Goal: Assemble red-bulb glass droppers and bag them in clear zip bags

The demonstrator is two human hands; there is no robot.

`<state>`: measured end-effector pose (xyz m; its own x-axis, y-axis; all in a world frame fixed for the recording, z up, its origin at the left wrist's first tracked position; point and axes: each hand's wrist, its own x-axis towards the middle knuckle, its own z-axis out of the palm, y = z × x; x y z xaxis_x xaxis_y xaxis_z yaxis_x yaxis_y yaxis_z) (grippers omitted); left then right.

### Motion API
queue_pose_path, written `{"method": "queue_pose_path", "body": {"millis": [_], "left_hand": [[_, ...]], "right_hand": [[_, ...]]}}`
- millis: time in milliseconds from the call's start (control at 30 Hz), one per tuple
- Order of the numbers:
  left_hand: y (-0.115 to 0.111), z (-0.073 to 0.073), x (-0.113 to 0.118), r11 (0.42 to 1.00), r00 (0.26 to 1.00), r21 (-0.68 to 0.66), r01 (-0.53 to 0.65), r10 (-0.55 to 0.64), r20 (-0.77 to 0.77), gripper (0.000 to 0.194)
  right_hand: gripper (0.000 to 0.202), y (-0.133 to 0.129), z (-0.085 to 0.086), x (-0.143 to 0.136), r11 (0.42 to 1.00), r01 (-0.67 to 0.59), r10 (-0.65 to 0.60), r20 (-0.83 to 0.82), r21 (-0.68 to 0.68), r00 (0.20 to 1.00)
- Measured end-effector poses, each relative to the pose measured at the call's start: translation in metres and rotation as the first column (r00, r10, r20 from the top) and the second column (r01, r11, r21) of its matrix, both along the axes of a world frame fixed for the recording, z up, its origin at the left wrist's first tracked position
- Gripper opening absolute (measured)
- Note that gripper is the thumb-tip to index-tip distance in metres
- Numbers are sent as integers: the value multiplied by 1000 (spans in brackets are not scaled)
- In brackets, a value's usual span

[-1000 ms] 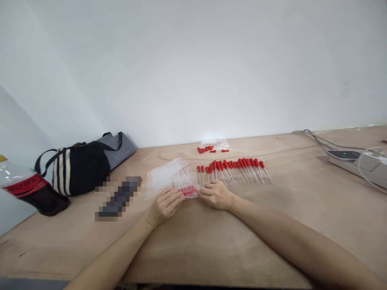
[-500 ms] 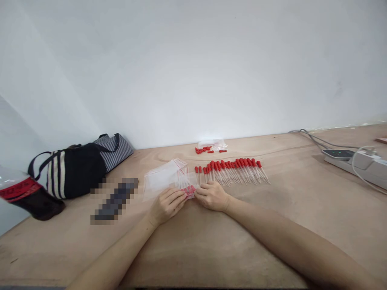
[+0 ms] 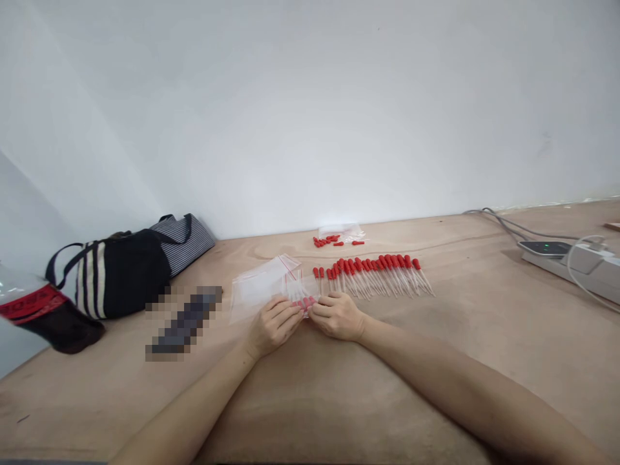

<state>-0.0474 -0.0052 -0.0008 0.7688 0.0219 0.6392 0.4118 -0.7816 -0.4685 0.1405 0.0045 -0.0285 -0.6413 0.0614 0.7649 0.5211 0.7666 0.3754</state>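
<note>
My left hand (image 3: 276, 325) and my right hand (image 3: 338, 315) pinch the near end of a small clear bag (image 3: 296, 292) from its two sides. Inside the bag lie several droppers with red tops, tops toward me. Left of it, flat clear bags with red lines (image 3: 256, 286) overlap on the wooden table. Just beyond my right hand, several glass droppers with red rubber tops (image 3: 378, 268) lie side by side in a row, tips toward me.
Loose red rubber tops (image 3: 326, 240) lie by a clear bag (image 3: 341, 230) near the wall. At left are a black bag (image 3: 135, 271), a dark bottle (image 3: 53, 313) and a blurred-out dark object (image 3: 186, 323). A power strip (image 3: 581, 265) with cables sits at right.
My hands have drawn slightly closer together at the near end of the bag, and the red tops in it show less. The other things lie as before.
</note>
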Motion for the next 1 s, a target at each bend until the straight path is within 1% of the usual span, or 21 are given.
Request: {"method": "queue_pose_path", "body": {"millis": [133, 267, 400, 667, 767, 867, 1000], "left_hand": [[-1, 0, -10, 999, 999, -26, -42, 43, 15, 12], [-2, -3, -14, 997, 998, -44, -64, 65, 27, 15], [-2, -5, -12, 997, 997, -54, -51, 54, 58, 12], [0, -3, 0, 993, 995, -108, -51, 60, 83, 13], [-1, -4, 4, 991, 994, -122, -53, 64, 89, 13], [0, -5, 5, 992, 994, -118, -41, 52, 91, 14], [1, -5, 5, 992, 993, -127, -17, 31, 110, 13]], "right_hand": [[19, 1, 0, 4, 1000, 20, -18, -69, 23, 997], [16, 2, 0, 6, 998, 70, -69, -79, 6, 995], [14, 4, -2, 10, 990, 124, -128, -63, -59, 990], [19, 4, -2, 11, 996, 66, -68, -41, -58, 997], [20, 2, -1, 9, 994, 84, -88, -47, -69, 995], [18, 0, -1, 10, 988, 112, -120, -66, -110, 991], [16, 0, -1, 13, 982, 111, -123, -68, -153, 990]]}}
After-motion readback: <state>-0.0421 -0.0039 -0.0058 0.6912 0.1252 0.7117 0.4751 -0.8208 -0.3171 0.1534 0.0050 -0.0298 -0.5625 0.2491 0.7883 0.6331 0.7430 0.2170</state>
